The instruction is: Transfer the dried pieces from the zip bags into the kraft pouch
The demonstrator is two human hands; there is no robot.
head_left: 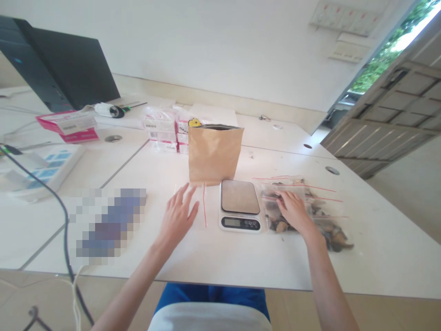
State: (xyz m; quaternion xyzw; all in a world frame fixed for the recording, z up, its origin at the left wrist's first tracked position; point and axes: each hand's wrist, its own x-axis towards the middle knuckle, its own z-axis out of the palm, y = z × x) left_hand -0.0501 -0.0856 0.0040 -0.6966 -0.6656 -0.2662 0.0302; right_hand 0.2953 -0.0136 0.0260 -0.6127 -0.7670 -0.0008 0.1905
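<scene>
My left hand (179,212) is spread with its fingers apart, low over the tabletop, beside an empty clear zip bag (199,216) with a red seal line. My right hand (292,209) reaches over a clear zip bag (275,225) of dark and brown dried pieces; its fingers are stretched out, at or just above the plastic. Between my hands sits a white kitchen scale (240,202) with a bare metal plate. Behind the scale stands a brown kraft pouch (214,154), upright with its top open. More filled zip bags (332,230) overlap to the right.
Pink-and-white boxes in plastic (161,131) stand behind the pouch. At left are a blurred-out blue item (113,220), a white power strip (51,170), a black cable (64,207), an open pink box (74,126) and a black computer case (69,64). The table's front edge (234,286) is near me.
</scene>
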